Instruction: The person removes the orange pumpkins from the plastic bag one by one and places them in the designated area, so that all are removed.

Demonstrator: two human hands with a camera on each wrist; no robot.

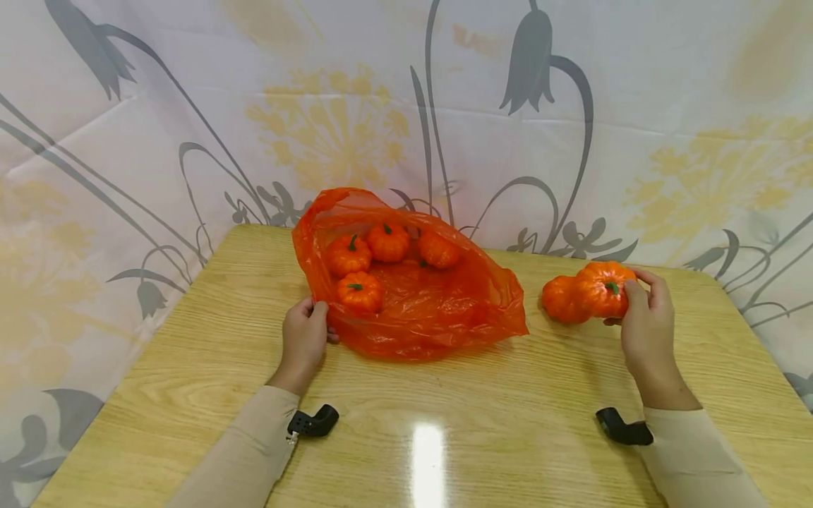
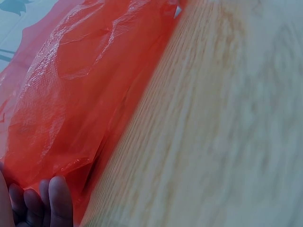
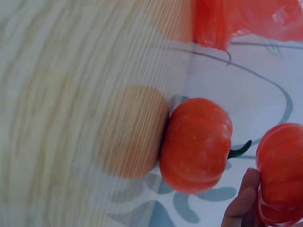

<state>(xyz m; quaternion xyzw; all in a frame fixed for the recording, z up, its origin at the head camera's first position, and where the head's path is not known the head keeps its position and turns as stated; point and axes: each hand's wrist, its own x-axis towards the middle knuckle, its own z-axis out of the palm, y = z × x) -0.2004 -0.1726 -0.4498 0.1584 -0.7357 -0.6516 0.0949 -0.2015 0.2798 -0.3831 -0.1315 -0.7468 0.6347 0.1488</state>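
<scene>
The left hand (image 1: 306, 337) pinches the near left rim of the orange bag (image 1: 406, 340), thumb against fingers. The head view alone shows the four pumpkins (image 1: 360, 291) in the open bag, grouped toward its left and back. The left wrist view shows the bag's outer wall on the table (image 2: 189, 142), with several fingertips (image 2: 60, 201) close together beside it.

The right hand (image 1: 651, 324) grips the raised pumpkin (image 1: 603, 288), thumb on the near face. In the head view, this pumpkin overlaps the standing pumpkin (image 1: 559, 300), right of the bag. The right wrist view separates the two: the standing pumpkin rests on the table, its dark stem (image 3: 241, 150) pointing up into the gap between them.
</scene>
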